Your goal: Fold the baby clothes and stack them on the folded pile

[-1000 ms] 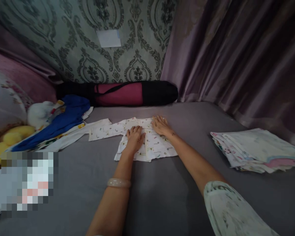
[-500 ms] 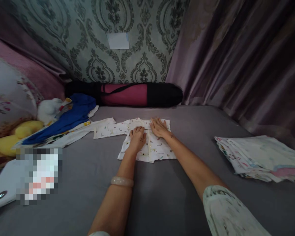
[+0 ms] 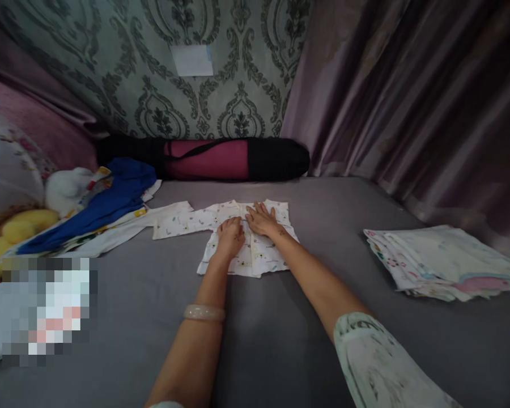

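A small white baby shirt with a tiny coloured print lies spread on the grey bed sheet. One sleeve stretches out to the left; on the right no sleeve sticks out past the body. My left hand rests on the shirt's upper middle, its fingers slightly bent and pointing away from me. Just right of it and a little farther off, my right hand lies flat across the upper chest with the fingers spread. Neither hand grips the cloth.
A stack of folded clothes sits on the right. Loose clothes with a blue garment lie at left, beside a yellow plush toy. A black and pink long bag rests along the wall. A blurred-out white object is at near left.
My right hand has slid a little left over the shirt, closer to my left hand. The left hand stays nearly in place on the cloth. The whole view has shifted slightly.
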{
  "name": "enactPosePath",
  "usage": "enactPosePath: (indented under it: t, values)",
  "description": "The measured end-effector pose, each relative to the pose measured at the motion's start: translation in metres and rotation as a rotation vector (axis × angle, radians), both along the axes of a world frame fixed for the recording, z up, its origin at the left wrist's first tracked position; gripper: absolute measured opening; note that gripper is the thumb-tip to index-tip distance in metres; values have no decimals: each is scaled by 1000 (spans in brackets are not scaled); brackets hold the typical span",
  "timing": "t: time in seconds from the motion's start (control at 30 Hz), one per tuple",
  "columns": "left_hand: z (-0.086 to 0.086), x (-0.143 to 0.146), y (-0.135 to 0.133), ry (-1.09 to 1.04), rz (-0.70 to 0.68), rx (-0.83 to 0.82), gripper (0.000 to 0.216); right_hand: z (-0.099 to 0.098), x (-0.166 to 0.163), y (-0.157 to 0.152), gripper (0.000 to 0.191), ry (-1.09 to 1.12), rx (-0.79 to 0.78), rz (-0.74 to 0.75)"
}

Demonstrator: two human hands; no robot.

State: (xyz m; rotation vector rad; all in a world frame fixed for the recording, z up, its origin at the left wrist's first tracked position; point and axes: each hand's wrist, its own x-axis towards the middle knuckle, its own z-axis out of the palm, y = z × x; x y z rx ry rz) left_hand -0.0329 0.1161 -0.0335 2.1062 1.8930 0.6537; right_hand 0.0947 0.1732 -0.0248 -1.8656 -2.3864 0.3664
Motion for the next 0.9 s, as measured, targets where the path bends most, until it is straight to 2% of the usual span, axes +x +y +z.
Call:
enactPosePath:
  t: [0.13,0.27,0.43,0.57,0.67,0.8,0.9]
  values:
    - [-2,-2,6,-117,75,39,47,2,-17,0,59,38,83,68]
    - [-3,-5,13,-244,147,92,48,-5,-31,-5,60,12,90,123]
    - [-5,-5,17,-276,134,93,46,-10,-34,-7,59,33,109,128]
    - [-6,-5,15,-244,97,86,47,-2,-17,-3,59,117,87,114]
    - [-4,-2,9,-175,11,76,48,1,8,-3,60,89,162,5]
    - [-1,6,1,-34,-92,-18,49,-7,34,-6,56,1,139,-50]
    - [0,10,-3,56,-124,-115,52,-16,39,-6,56,-21,126,-37]
